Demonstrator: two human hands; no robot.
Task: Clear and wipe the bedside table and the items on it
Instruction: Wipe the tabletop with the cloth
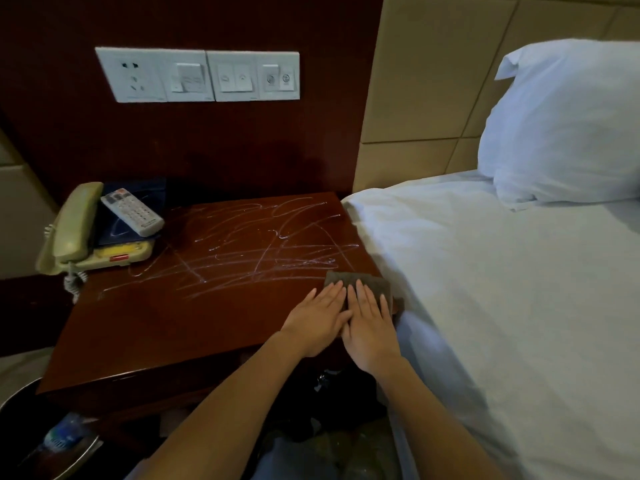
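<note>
1. Grey cloth (351, 280) lies flat on the near right corner of the desk (166, 337), just beside the bed (502, 306).
2. Both hands are spread flat with straight fingers. I see the left hand (318, 322) and right hand (370, 329) side by side and touching, pressing down on the cloth rather than gripping it.
3. White streaks (259, 251) cross the middle and far part of the top, while the near strip looks clean to me.
4. I'd push the cloth towards the far edge in overlapping lanes under even pressure, working from right to left.
5. At the far left, the remote (131, 211) lies on a dark folder (145, 194) over the phone (76, 233). I'd stop short of them and lift them off, so that patch gets wiped too.
</note>
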